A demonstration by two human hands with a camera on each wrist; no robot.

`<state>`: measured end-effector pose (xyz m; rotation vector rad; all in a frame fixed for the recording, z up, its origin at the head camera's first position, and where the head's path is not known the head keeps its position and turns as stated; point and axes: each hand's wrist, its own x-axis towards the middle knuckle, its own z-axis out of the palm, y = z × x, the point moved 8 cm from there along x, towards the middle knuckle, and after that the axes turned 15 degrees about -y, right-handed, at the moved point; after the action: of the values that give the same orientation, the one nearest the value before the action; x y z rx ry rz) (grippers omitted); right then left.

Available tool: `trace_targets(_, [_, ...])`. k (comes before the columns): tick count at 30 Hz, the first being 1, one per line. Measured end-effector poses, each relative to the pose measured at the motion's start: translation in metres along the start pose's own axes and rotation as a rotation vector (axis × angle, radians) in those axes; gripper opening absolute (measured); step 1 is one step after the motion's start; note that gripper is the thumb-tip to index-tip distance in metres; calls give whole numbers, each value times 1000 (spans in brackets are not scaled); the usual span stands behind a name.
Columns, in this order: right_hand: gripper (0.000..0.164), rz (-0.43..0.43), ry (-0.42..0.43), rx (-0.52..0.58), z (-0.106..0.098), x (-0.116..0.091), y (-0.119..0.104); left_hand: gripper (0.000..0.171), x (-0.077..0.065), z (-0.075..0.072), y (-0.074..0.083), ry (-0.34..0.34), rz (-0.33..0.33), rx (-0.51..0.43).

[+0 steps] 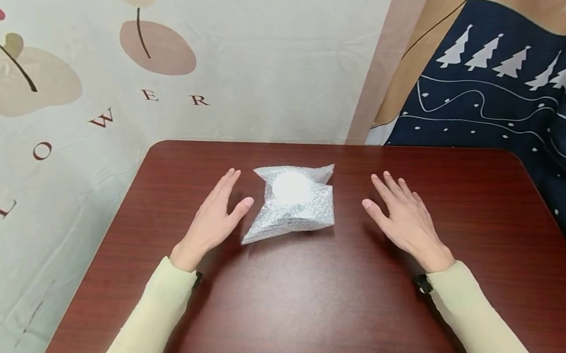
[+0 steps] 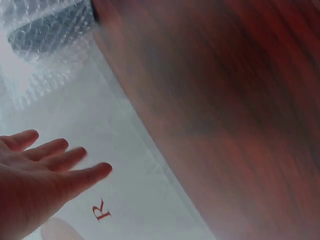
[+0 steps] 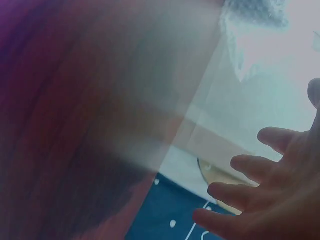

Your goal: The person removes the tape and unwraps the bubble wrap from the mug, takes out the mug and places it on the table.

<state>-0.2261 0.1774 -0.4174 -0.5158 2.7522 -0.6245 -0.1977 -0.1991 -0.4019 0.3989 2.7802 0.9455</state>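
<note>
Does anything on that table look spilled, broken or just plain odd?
Nothing looks spilled or clearly broken. One oddity: a bright, roundish white patch, probably glare, on the silvery bubble-wrap package with pointed corners, lying on the glossy reddish-brown wood-grained table; it hides the wrap's detail there.

2 forearms [image 1: 155,306] stretched forward, left hand [image 1: 212,215] and right hand [image 1: 407,221] apart, fingers [image 1: 224,188] straight

Head: bright, lit from above; white glare on packet [image 1: 300,215], sheen on table [image 1: 295,314], soft shadows beneath left hand [image 1: 214,215] and right hand [image 1: 407,219] | Left wrist: hazy, packet washed out, table grain soft | Right wrist: dimmer, pale streak, purple upper-left corner, upper right blown out, right hand dark
</note>
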Motion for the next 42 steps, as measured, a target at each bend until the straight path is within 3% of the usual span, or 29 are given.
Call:
trace_targets(5, [75,-29,-24,70,9,8,-13,74,5,8,6,-11,42,-78])
trace_targets(14, [71,-114,-80,213,23,16,-42,69,16,23,8,-73,33,-434])
trace_targets(21, [69,-146,-130,394,33,22,-57,72,20,32,9,-101,-10,-476])
trace_targets(28, [67,-148,-139,514,39,26,-63,69,26,39,12,-109,33,-632])
trace_targets(34, [63,-150,-166,556,43,30,-66,65,27,43,11,-88,31,-718])
trace_targets(42, [45,-192,-149,562,42,28,-69,54,24,46,11,-74,-18,-704])
